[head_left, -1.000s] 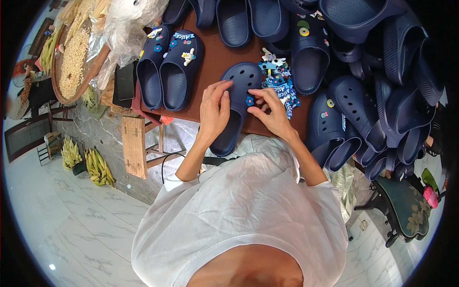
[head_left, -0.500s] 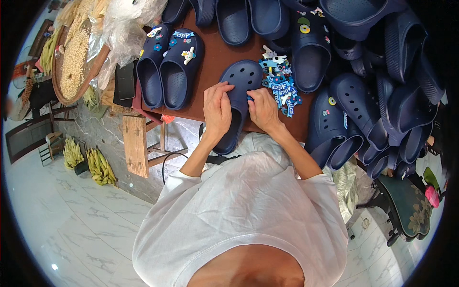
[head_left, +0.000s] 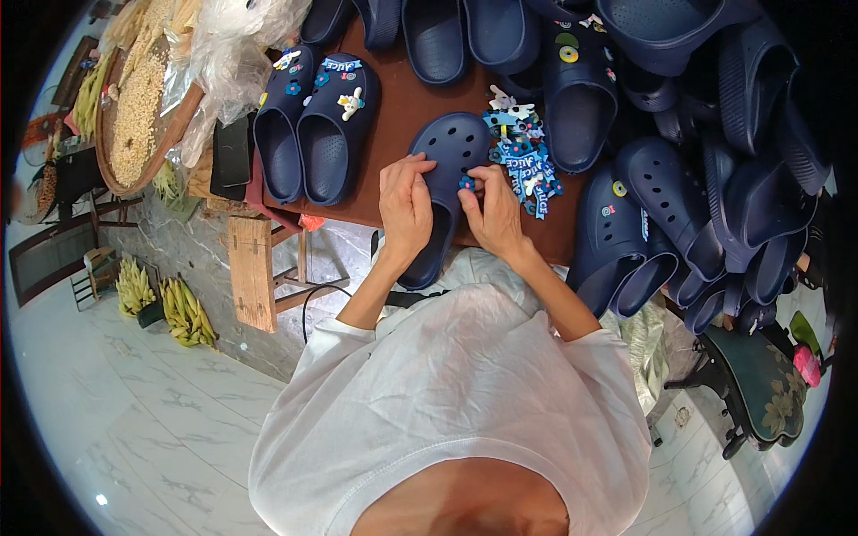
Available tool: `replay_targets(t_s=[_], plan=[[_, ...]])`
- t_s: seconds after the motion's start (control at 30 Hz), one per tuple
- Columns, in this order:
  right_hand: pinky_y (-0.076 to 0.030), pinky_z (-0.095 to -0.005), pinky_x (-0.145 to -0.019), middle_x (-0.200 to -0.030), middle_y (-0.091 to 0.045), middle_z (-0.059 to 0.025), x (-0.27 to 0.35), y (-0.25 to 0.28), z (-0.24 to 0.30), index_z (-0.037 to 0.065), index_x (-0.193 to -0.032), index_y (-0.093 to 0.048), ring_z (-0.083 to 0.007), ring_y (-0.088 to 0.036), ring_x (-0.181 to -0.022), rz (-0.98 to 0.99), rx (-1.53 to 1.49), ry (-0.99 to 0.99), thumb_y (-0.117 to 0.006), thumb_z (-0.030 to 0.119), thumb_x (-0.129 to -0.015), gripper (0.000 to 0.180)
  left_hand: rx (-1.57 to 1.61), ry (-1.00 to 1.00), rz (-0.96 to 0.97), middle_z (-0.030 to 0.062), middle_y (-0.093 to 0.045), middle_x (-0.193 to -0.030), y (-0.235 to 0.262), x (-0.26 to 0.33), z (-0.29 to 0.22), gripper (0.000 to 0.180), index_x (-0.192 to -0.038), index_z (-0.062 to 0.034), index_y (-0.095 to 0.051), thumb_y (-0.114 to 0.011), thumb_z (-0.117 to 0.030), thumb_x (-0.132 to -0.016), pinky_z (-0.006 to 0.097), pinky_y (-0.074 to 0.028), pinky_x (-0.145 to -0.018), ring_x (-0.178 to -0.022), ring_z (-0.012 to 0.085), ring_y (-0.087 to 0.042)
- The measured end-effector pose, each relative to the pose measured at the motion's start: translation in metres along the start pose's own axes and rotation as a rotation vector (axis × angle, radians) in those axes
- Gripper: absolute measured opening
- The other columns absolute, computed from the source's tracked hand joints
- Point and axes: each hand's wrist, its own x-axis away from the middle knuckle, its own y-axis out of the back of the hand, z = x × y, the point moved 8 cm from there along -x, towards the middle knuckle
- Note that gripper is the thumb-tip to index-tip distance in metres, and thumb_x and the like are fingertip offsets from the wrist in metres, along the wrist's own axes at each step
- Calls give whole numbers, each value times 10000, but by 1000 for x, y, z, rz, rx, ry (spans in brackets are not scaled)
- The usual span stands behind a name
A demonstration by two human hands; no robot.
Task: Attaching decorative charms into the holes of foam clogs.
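Note:
A dark blue clog [head_left: 454, 134] with round holes in its upper lies in front of me at the table's near edge, toe pointing away. My left hand [head_left: 407, 207] grips its left side, fingers bent over the upper. At its right side, my right hand [head_left: 493, 210] has thumb and fingertips around a small blue flower charm [head_left: 466, 183] against the upper. Whether the charm's stem is in a hole is hidden. Just right of that hand lies a pile of blue and white charms [head_left: 527, 161].
A decorated pair of clogs [head_left: 332, 134] stands at the left of the brown table [head_left: 391, 100]. Many plain and decorated clogs [head_left: 666, 192] are heaped on the right. Beyond the left edge are a tray of pale kernels [head_left: 138, 121], a plastic bag [head_left: 234, 54] and a wooden stool [head_left: 253, 268].
The fingers of my right hand have shifted and opened slightly around the flower charm, so more of it shows. My left hand and the clog stay put.

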Motion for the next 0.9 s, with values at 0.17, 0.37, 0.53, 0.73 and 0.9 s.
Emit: replay_targets(t_s=[0.17,0.37,0.53,0.73,0.9], plan=[[-493,-394,-616,-791,-556,-148,-1,6,-9,15,-947,-514,-293,-596,-699,44,-67,-356,-694,383,-905,412,4,11,-10,204,-658,-1107,0,0,-1,246,-1008,18,-663,-437,-53,-943,438,-432,-961,-1092,363,-567],[-465,-429,-548,-617,-613,-153,-12,2,-4,25,-797,-554,-339,-616,-561,212,250,-370,-617,529,-914,522,-8,3,-12,206,-656,-1109,-1,0,0,242,-1012,16,-654,-434,-60,-945,437,-428,-959,-1086,367,-566],[-435,-472,-541,-569,-587,-163,-16,2,-10,21,-686,-541,-353,-620,-562,237,203,-422,-614,436,-928,486,-27,-13,-19,208,-654,-1111,-3,0,-2,241,-1014,15,-647,-430,-63,-945,442,-427,-952,-1074,368,-564],[-436,-424,-518,-579,-537,-136,-6,0,-10,30,-729,-477,-306,-580,-521,79,9,-384,-659,264,-902,343,-21,-30,-32,202,-651,-1108,-4,1,-4,217,-992,16,-634,-435,-56,-943,445,-426,-945,-1054,370,-563],[-422,-389,-480,-587,-500,-112,-5,3,-5,37,-736,-437,-269,-539,-493,16,-33,-291,-693,170,-870,318,-6,-19,-18,203,-647,-1104,-4,1,-3,203,-980,16,-626,-434,-41,-947,450,-427,-939,-1044,382,-563]])
